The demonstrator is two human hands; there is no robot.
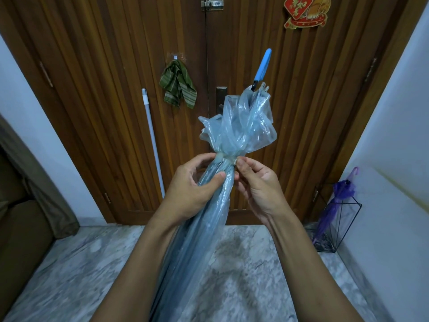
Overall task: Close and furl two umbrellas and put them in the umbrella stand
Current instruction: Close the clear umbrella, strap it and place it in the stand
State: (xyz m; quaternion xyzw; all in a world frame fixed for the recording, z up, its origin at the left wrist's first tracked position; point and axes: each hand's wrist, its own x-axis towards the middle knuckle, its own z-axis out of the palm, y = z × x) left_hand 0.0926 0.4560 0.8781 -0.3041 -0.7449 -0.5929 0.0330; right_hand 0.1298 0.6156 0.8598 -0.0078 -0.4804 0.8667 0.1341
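A person holds a furled blue umbrella (192, 252) slanting up before a ribbed wooden door (104, 89), with its bright blue handle (263, 63) pointing away. The left hand (197, 184) grips the bunched canopy just below a pale strap (226, 158), and the right hand (257, 184) pinches the strap's end. Open marble floor (69, 263) stretches between a brown sofa (21, 228) at left and a black wire umbrella stand (348, 228) by the right wall, where a purple umbrella (336, 201) leans inside. The canopy is translucent, crinkled plastic.
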